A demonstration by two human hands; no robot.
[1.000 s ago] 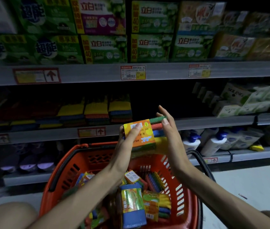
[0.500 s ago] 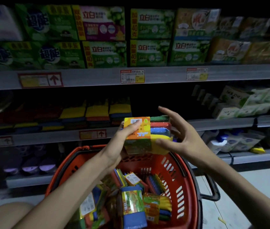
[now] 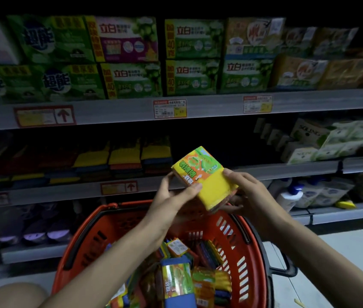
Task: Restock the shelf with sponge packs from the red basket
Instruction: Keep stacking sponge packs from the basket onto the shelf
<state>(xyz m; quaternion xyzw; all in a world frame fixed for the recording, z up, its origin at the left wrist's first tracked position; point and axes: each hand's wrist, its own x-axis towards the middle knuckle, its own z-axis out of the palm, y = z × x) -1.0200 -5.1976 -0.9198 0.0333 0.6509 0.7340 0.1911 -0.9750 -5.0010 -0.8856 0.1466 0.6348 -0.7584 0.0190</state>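
Above the slotted red basket [image 3: 80, 243], both hands grasp one sponge pack [image 3: 207, 178].
Left hand [image 3: 173, 196] pinches its glossy printed wrapper, right hand [image 3: 247, 194] curls round the yellow, blocky end; the pack tilts before the metal shelf [image 3: 287, 168], where flat sponge stacks [image 3: 124, 155] lie.

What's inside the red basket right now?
The red basket holds loose sponge packs piled at odd angles. The left forearm covers part of the pile, and lower layers and the basket floor are hidden.
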